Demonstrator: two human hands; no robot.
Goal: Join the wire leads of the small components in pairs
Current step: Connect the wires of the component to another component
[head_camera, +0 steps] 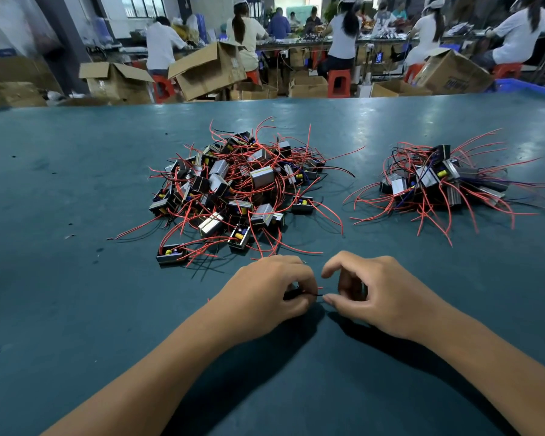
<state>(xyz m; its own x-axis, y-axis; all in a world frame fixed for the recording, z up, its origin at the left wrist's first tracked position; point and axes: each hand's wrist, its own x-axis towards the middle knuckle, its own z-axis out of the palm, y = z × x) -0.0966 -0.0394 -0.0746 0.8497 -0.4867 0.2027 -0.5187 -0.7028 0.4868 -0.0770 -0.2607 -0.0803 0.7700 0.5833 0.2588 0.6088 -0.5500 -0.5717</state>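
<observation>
Two hands meet low on the green bench (76,184). The left hand (265,297) has its fingers curled tight around a thin black wire (309,295). The right hand (372,294) pinches the other end of that wire with thumb and fingers. Behind them sits a big pile of small parts (233,190) with red wires. A smaller pile (444,184) lies to the right, well apart.
</observation>
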